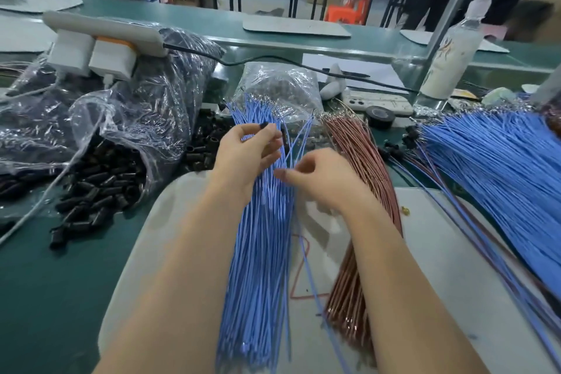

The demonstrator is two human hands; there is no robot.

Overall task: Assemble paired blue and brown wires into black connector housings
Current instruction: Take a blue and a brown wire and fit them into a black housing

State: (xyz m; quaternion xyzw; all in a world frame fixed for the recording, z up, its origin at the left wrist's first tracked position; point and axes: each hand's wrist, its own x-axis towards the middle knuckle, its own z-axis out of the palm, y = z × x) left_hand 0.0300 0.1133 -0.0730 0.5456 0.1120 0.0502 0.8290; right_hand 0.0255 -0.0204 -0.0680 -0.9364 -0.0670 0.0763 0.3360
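A bundle of blue wires (258, 252) lies lengthwise on a grey mat (440, 267), with a bundle of brown wires (361, 155) just right of it. My left hand (243, 158) hovers over the blue bundle's far end and pinches a small black connector housing (263, 125) between thumb and fingertips. My right hand (318, 179) is beside it, fingers curled, pinching a blue wire that runs up out of the bundle. Loose black housings (97, 188) spill from a clear bag at the left.
A large fan of blue wires (501, 167) covers the right side. Clear plastic bags (145, 100), a white power strip (91, 39), a phone (376, 102), a roll of black tape (380, 115) and a white bottle (452, 55) stand behind. People stand at far tables.
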